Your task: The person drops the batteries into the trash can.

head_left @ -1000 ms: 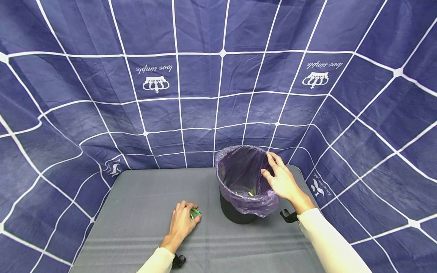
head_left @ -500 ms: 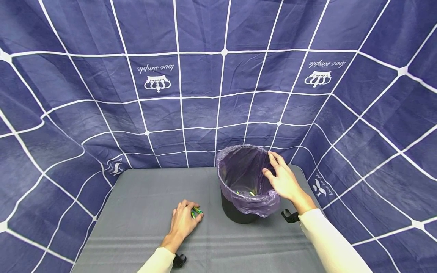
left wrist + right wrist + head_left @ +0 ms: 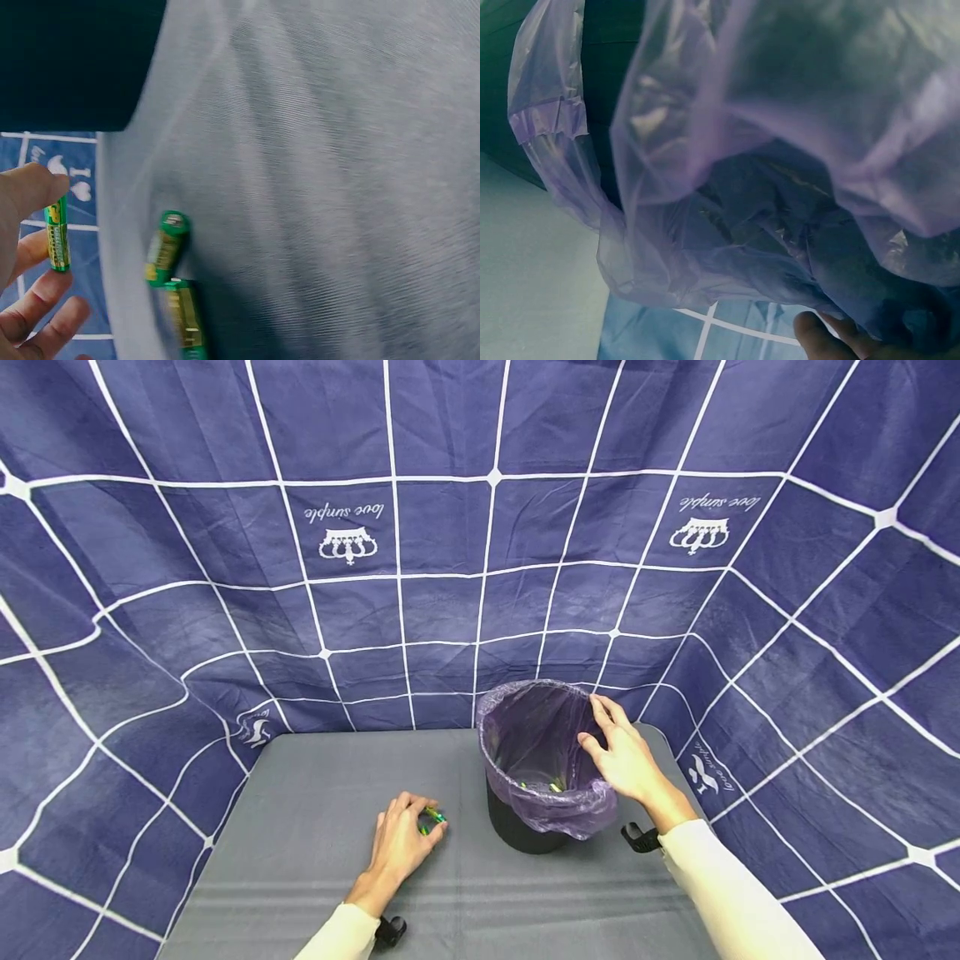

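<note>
In the left wrist view, my left hand (image 3: pixel 401 835) pinches a small green and gold battery (image 3: pixel 57 234) between thumb and finger. Two more green batteries, one (image 3: pixel 167 249) tilted and another (image 3: pixel 186 319) just below it, lie on the grey cloth near that hand. From the head view, the fingers partly hide the batteries. To the right stands a black trash bin (image 3: pixel 517 822) lined with a purple plastic bag (image 3: pixel 551 814). My right hand (image 3: pixel 626 760) rests on the bin's right rim, fingers fairly straight, thumb over the opening. Its fingertips are partly hidden by the bag in the right wrist view.
Several small green and yellow things (image 3: pixel 556 786) lie inside the bag. Grey cloth (image 3: pixel 315 802) covers the table. A blue curtain (image 3: pixel 442 527) with white lines closes off the back and both sides.
My left hand has shifted very slightly and its fingers arch a bit more over the batteries. My right hand and the bin hold their places; the head view has drifted slightly.
</note>
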